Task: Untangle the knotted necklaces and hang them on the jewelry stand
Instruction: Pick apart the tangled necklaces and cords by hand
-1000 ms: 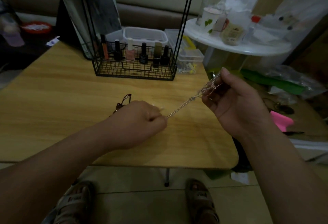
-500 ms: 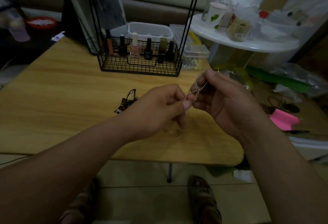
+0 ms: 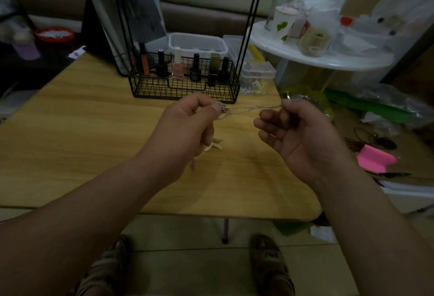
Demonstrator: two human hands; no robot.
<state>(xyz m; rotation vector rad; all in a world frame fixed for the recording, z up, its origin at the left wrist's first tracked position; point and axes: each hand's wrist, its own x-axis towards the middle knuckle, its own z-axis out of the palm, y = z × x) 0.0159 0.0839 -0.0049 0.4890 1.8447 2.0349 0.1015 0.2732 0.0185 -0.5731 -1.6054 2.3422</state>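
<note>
Two sandals (image 3: 270, 265) on pale floor tiles sit nearest the viewer. Above them, both bare forearms reach fwd over a light wood table (image 3: 82, 131). The left hand (image 3: 187, 126), knuckles up, pinches a thin silver necklace (image 3: 253, 108) btwn thumb and forefinger, right at a small bunched tangle of chain. The right hand (image 3: 298, 136), palm turned toward the person and fingers curled, pinches the chain's other end at the thumb tip. The chain runs nearly level btwn the two hands, held in the air above the table, w/ two strands side by side. A small pale scrap shows just under the left hand; can't tell what it is. Farther back on the table stands the jewelry stand (image 3: 185, 89): a black wire basket base w/ thin black rods rising out of frame. Nail polish bottles (image 3: 195, 68) line up inside the basket. Behind it are a leaning mirror (image 3: 131, 9) and a clear plastic box (image 3: 197, 43). Off to the right is a white round table (image 3: 317, 58) crowded w/ jars & cups. The room is dim.
</note>
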